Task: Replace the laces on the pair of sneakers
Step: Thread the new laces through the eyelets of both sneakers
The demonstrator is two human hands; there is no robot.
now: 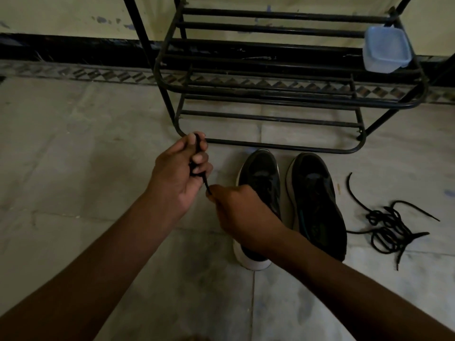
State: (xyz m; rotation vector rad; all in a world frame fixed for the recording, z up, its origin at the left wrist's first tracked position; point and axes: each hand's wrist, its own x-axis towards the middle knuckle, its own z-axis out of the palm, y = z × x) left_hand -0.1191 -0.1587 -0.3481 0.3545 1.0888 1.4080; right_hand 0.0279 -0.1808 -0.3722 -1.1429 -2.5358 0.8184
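Head view: left hand [177, 171] clenched round a bunched black lace [206, 185]; right hand [238, 212] pinched its end. Sneakers [317, 200] stood side by side on the floor [73, 143] (second lace [391, 225] tangled just right).

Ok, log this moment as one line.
left hand: grips bunched black lace | right hand: pinches lace end | sneakers: side by side | loose laces: heaped right of sneakers

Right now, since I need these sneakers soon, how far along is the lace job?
Looks done: a tangle of loose laces lies on the floor right of the sneakers, probably the pulled ones. In hand: the left hand grips a bunched black lace, the right hand pinches its end. Left: threading both sneakers, likely; it is too dark to tell.
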